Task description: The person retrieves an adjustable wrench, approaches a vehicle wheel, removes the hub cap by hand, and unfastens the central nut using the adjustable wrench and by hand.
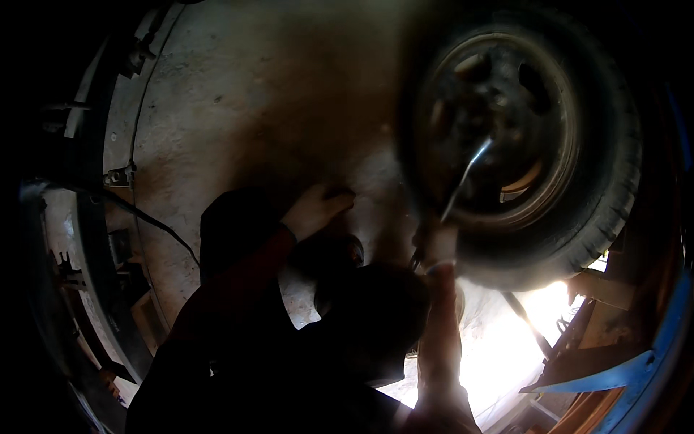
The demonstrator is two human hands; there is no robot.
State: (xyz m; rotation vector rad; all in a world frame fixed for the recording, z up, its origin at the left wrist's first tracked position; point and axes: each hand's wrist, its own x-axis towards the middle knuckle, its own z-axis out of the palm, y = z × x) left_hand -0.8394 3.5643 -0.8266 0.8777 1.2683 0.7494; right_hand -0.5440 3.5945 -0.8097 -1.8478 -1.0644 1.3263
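My right hand [437, 244] is wrapped round a thin, shiny metal rod [464, 179] with a slightly bent upper end. The rod's far tip lies in front of the hub area of a wheel [506, 195], a dark steel rim inside a black treaded tire [600, 224]. Whether the tip touches the hub cannot be told in the dim light. My left hand [318, 210] hangs left of the wheel, over the floor, its fingers reaching to the right and somewhat apart. Nothing plainly shows in it, though shadow covers the fingertips.
The worn pale floor [195, 87] is stained and shadowed. A dark cable [152, 217] runs along the left beside a long metal beam [90, 239]. Bright light falls at the lower right, near a blue metal part [607, 376]. My dark-clothed legs fill the lower middle.
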